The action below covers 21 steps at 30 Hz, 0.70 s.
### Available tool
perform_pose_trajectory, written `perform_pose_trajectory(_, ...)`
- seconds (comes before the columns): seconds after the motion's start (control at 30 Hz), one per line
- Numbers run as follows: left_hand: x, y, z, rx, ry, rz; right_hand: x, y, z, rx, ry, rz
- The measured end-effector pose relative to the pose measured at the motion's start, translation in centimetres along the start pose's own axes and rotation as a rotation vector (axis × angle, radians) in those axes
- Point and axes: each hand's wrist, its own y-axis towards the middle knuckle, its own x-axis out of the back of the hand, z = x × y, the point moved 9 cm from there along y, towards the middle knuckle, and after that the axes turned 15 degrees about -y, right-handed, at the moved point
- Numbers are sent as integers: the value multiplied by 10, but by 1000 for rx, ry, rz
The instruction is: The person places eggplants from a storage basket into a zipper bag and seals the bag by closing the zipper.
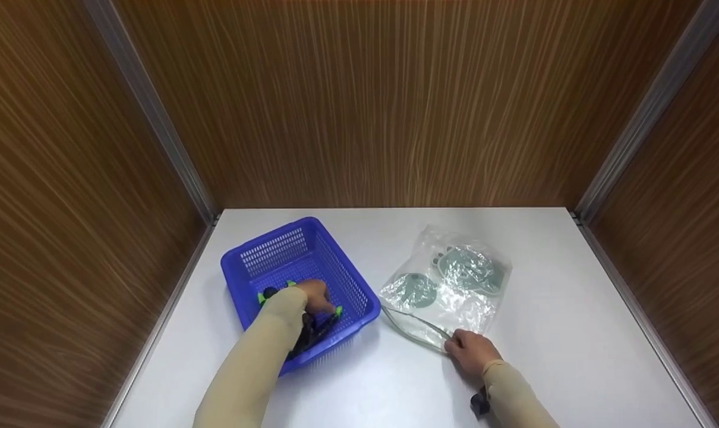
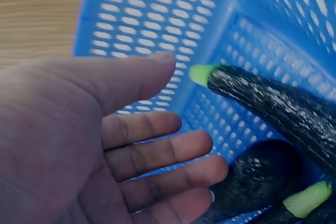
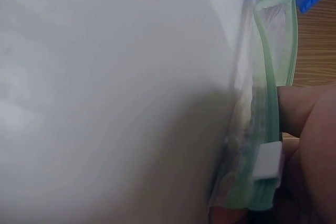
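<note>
Well, the right grip (image 1: 475, 355) pinches the limp, likely slippery bag (image 1: 454, 309) on the surface (image 1: 573, 333) by its rim; the left grip (image 1: 315, 297), fingers loose, is inside the basket (image 1: 276, 251) near a firm-looking vegetable (image 2: 265, 95), probably best taken mid-length.

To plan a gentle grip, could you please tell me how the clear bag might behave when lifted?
The bag would probably flop, because its clear film is thin and wrinkled. It is likely light, since it lies nearly flat. Its gaping mouth may sag, as the right hand holds only part of the green rim.
</note>
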Motion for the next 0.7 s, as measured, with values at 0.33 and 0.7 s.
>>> perform_pose_trajectory(0.33, -15, 12, 9, 102, 6, 23, 4, -2, 4, 30, 5, -39)
perform_pose_trajectory(0.7, -22, 22, 6, 52, 107, 28, 6, -3, 4, 13, 5, -39)
